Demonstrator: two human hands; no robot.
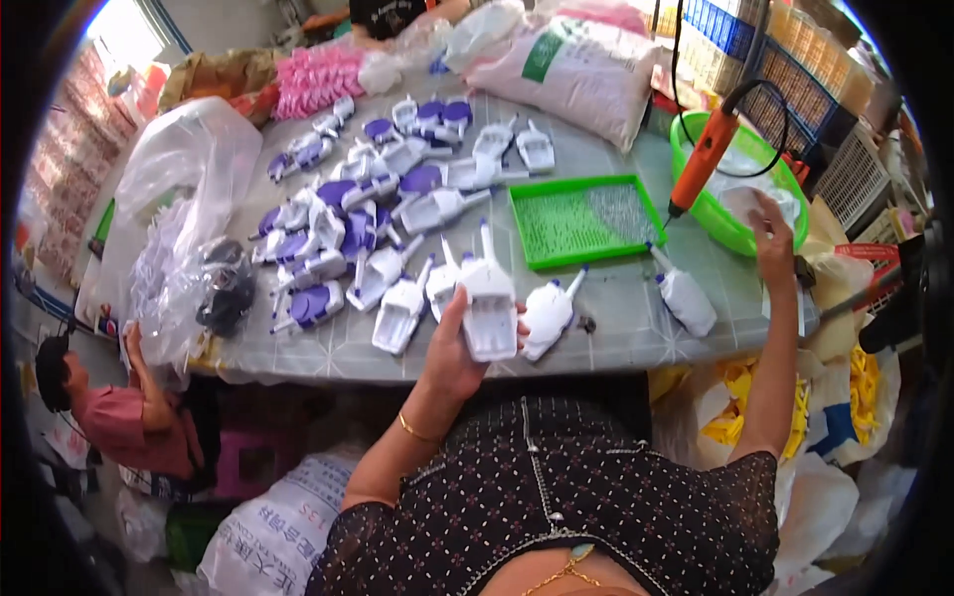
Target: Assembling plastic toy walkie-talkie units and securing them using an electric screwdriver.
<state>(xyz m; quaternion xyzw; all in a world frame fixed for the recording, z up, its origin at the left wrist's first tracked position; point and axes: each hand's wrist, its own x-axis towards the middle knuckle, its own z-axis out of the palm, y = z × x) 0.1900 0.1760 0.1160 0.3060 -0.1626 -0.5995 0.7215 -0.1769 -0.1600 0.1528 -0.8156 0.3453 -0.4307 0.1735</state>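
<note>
My left hand [453, 353] grips a white plastic housing [491, 316] with a hollow, tray-like side showing and a thin neck pointing away from me. Over the near right part of a green basin [686, 184], my right hand [771, 230] has its fingers curled beside pale contents; what they hold, if anything, cannot be made out. An orange electric screwdriver [704, 159] hangs between the basin and a green tray [537, 260] of small metal screws. Closed white housings lie near me, one [550, 316] just right of my left hand and another [686, 298] farther right.
White and purple housings [343, 214] are heaped on the table's left half. Beyond them lie pink parts [320, 81] and a large stuffed sack [571, 74]. A clear plastic bag [189, 159] covers the left edge, where a co-worker [139, 407] works. Yellow parts [735, 402] fill bags at lower right.
</note>
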